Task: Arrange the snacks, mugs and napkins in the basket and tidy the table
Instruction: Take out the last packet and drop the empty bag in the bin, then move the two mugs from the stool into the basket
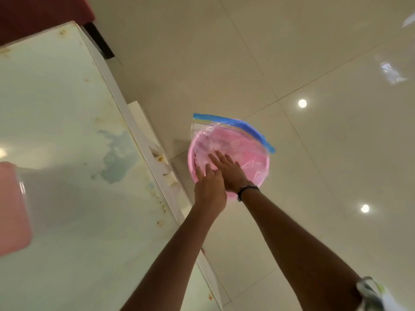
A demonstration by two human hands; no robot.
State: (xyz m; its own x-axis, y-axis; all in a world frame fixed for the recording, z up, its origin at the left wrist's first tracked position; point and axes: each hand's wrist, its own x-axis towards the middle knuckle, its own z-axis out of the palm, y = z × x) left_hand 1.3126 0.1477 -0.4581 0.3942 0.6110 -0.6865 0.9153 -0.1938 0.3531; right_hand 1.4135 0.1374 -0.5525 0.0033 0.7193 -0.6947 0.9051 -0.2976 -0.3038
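Head view: a round pink plastic basket (226,161) sits on the glossy cream tiled floor (292,63), at about three o'clock from the pale glass-topped table (67,122). A clear, crinkled zip bag (238,135) with a blue seal strip lies across its top. Both the left hand (210,189) and the right hand (229,171) press on the bag at its six o'clock edge, fingers straight and slightly spread. A black beaded bracelet (247,189) circles the right wrist. A blurred pink object (12,207) sits at the table's nine o'clock edge.

Glossy cream tiled floor (314,63), pink basket (253,173) upon it; beside it, stained pale table (56,108)
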